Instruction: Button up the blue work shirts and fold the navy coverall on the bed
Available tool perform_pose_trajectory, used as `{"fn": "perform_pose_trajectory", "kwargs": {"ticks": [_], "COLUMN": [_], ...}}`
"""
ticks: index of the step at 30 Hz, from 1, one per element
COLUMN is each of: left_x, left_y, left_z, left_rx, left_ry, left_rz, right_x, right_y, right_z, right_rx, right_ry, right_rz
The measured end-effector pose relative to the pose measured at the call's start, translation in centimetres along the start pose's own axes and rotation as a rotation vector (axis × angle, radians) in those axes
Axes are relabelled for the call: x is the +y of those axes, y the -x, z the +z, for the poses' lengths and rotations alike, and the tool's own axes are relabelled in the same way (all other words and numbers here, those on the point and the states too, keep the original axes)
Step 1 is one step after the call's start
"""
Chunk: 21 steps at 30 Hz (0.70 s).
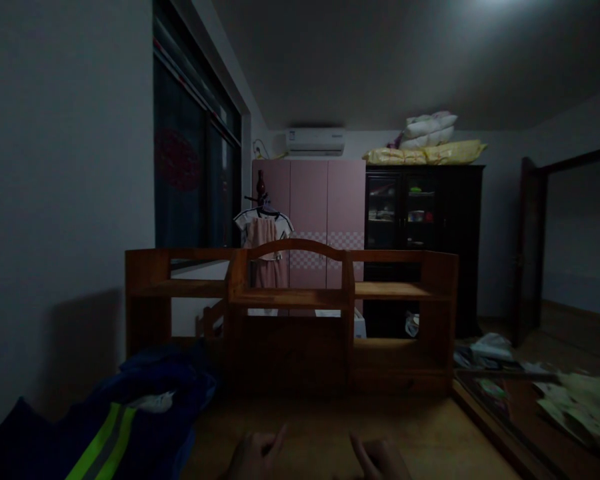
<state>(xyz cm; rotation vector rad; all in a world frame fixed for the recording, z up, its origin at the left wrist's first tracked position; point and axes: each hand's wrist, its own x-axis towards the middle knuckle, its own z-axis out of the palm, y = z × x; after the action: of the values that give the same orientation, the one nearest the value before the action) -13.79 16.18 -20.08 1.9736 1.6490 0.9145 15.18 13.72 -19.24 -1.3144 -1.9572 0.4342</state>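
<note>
In the dim head view both hands sit at the bottom edge over a wooden desk top point(430, 433). My left hand point(255, 455) is loosely curled with one finger pointing up and right, holding nothing. My right hand point(377, 457) mirrors it, fingers curled, one finger pointing up and left, also without anything in it. The two hands are apart, a gap of bare desk between them. A dark blue garment with a yellow-green reflective stripe point(110, 433) lies on the desk just left of my left hand.
A wooden shelf unit point(290, 297) stands at the back of the desk. Beyond it are a pink wardrobe point(325, 207), a dark cabinet point(420, 213) with bedding on top, clothes on a stand point(263, 230) and a window point(195, 160). Papers point(575, 400) lie to the right.
</note>
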Motion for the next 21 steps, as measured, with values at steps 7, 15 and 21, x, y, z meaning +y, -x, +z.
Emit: {"fn": "perform_pose_trajectory", "kwargs": {"ticks": [7, 15, 21], "left_x": [-0.1, -1.6, -1.2], "left_y": [0.2, -0.4, -0.1], "left_z": [-1.1, -1.0, -0.1], "left_rx": [0.112, 0.139, 0.076], "left_ry": [0.01, 0.038, 0.03], "left_rz": [0.005, -0.027, -0.01], "right_x": [-0.9, -0.2, 0.1], "right_y": [0.6, 0.1, 0.0], "right_z": [-0.1, -0.7, -1.4], "right_rx": [-0.017, 0.032, 0.107], "right_ry": [-0.011, 0.105, 0.08], "right_rz": [0.018, -0.002, 0.001]}}
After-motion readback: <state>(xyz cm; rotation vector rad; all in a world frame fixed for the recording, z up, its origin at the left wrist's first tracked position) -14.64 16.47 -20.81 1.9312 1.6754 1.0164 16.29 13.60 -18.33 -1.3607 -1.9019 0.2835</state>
